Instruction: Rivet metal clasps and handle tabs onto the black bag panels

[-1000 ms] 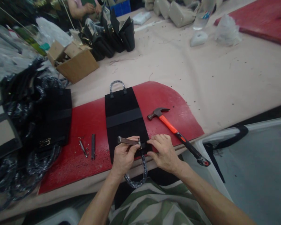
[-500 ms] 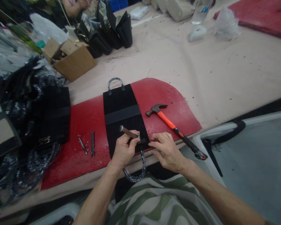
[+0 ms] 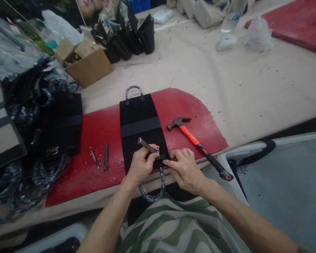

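A black bag panel (image 3: 139, 112) lies unfolded on a red board (image 3: 102, 126). My left hand (image 3: 140, 164) is closed around a metal punch (image 3: 146, 144), which slants over the panel's near end. Its tip is beside a handle tab and hard to make out. From that end a plastic-wrapped handle (image 3: 154, 197) curves over the table edge towards my body. My right hand (image 3: 184, 168) rests at the panel's near right corner, fingers extended, the index fingertip at the handle tab. A claw hammer (image 3: 191, 136) with an orange and black grip lies right of the panel.
Two slim metal tools, a short rod (image 3: 94, 160) and a flat bar (image 3: 105, 157), lie left of the panel among small bits. Bag parts (image 3: 39, 123) pile up at left. Behind are a cardboard box (image 3: 89, 66) and black bags (image 3: 144, 37). A pale bin (image 3: 284, 182) stands at right.
The view has shifted slightly. My right hand's index finger has come in closer to the handle tab. My left hand still holds the punch at nearly the same place.
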Demonstrator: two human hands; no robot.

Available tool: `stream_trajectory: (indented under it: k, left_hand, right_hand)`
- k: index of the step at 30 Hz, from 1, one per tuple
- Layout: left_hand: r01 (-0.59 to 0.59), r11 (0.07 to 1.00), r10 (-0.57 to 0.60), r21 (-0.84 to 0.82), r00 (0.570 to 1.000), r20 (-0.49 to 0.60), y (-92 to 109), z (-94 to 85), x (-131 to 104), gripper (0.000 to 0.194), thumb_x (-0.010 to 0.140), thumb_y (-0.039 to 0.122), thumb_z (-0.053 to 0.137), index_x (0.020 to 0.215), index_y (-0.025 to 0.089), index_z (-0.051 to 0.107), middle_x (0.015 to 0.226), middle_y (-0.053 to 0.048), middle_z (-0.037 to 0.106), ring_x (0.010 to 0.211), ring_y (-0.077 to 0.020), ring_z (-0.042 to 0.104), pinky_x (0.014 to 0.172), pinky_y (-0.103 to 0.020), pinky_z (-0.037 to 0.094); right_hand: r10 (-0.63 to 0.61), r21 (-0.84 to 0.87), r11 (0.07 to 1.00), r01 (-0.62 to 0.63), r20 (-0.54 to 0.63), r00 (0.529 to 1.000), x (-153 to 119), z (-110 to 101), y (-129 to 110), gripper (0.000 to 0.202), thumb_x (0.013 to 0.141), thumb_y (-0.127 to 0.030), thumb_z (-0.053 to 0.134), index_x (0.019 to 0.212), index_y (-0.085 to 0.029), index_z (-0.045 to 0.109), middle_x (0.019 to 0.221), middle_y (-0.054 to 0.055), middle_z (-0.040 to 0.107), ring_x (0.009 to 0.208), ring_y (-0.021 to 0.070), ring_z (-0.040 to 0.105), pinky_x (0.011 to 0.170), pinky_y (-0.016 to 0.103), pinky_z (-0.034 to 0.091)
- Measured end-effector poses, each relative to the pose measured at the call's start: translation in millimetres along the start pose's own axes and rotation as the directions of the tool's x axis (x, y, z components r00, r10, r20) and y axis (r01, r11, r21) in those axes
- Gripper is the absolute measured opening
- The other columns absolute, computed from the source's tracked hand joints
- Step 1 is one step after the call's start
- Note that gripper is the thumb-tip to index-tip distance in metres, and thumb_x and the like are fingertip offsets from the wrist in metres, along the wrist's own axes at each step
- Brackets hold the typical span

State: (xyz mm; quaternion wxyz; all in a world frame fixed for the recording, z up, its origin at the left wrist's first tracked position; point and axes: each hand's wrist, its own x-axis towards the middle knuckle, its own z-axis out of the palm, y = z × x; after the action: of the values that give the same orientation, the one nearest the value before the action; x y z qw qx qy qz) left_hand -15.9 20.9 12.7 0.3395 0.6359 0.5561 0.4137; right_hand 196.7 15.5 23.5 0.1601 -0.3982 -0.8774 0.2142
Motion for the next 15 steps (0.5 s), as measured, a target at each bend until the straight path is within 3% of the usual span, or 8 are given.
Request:
stream_trajectory:
  k: [9,15]
  left_hand:
    - [0.011,1.0,-0.011,0.009,1.0,-0.016,1.2,1.9,0.0,0.015,0.088,0.019,0.059,0.098,0.018,0.07,0.102,-0.005,0.074,0.094,-0.0186,0.07,0.084,-0.029,0.056]
    - [-0.073,0.991,0.077,0.112,0.996,-0.037,8.5,8.5,-3.0,0.012,0.088,0.016,0.057,0.095,0.018,0.066,0.101,-0.006,0.073,0.095,-0.0189,0.069,0.088,-0.03,0.055]
  right_hand:
    - [0.059,0.023,0.998,-0.058,-0.015,0.998,1.0,1.7,-6.7,0.035,0.087,-0.014,0.058,0.118,-0.026,0.068,0.109,0.009,0.054,0.104,0.0261,0.046,0.095,0.047,0.031]
    - [0.083,-0.025,0.996,-0.083,0.004,0.997,-1.2,3.5,-9.5,0.033,0.086,-0.014,0.057,0.115,-0.026,0.066,0.112,0.009,0.054,0.105,0.0265,0.046,0.104,0.054,0.026]
